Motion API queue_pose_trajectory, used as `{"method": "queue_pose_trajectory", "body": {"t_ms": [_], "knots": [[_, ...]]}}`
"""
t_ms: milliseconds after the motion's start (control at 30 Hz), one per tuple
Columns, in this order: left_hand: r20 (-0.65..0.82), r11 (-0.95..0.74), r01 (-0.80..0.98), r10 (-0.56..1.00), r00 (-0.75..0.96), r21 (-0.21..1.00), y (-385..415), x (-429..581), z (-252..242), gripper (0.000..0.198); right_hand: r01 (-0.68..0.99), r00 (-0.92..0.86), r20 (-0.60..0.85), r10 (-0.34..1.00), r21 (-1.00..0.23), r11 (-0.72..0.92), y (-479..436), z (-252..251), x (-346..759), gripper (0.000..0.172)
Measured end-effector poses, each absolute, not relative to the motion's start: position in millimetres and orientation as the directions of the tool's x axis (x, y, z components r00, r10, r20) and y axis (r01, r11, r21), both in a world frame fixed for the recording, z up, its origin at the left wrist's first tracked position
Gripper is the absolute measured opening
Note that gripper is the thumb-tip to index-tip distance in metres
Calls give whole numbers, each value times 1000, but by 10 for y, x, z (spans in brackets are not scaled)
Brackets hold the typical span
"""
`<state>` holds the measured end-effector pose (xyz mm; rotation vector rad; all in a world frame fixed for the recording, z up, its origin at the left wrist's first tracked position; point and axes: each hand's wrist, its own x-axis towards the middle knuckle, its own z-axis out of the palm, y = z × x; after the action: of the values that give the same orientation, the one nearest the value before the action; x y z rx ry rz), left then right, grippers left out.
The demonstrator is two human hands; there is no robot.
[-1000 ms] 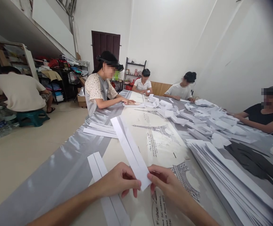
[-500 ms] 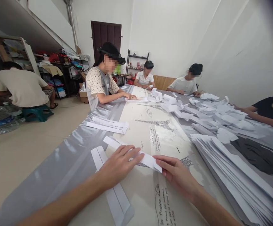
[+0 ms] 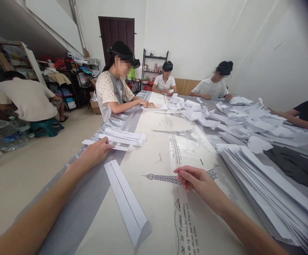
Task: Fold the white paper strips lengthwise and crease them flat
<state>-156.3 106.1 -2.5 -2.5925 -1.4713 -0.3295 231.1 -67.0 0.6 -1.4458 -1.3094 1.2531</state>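
My left hand (image 3: 96, 152) pinches a narrow folded paper strip (image 3: 122, 147) at the left of the table, just in front of a small group of folded white strips (image 3: 126, 136). The strip's middle is hidden by the fingers. Above the printed tower on the tablecloth hovers my right hand (image 3: 195, 179), its fingers loosely bent and apart, holding nothing. Between my forearms lies another folded paper (image 3: 126, 203), long, with a crease line down its length and a raised near end.
A fanned stack of white paper sheets (image 3: 265, 191) lies at my right, beside a black cloth-like thing (image 3: 297, 166). Beyond it spreads a heap of folded papers (image 3: 239, 120). Several people sit around the table (image 3: 154, 219); another sits on a green stool (image 3: 46, 125) at left.
My left hand has carried the folded strip from the middle leftward to beside the other strips. My right hand has let go of it and stays near the same place.
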Motion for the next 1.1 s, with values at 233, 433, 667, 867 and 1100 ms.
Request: {"method": "queue_pose_trajectory", "body": {"t_ms": [233,433,667,867,1100], "knots": [[324,-594,799,777,540,95,1180,-1555,-228,51,297,-25,-87,996,-952,-76,-674,89,2282,31],[294,-568,816,802,520,108,1183,-1367,-357,62,700,77,362,929,-683,208,-656,277,2637,29],[265,-434,893,881,393,121,1226,-1248,-463,65,910,413,493,766,-263,-321,-769,407,3783,52],[275,-431,899,876,397,76,1219,-1217,-414,62,793,605,124,786,-184,-581,-793,238,4022,45],[220,-438,895,884,412,85,1075,-1275,-207,58,732,679,95,728,-171,-660,-786,351,3845,42]]}}
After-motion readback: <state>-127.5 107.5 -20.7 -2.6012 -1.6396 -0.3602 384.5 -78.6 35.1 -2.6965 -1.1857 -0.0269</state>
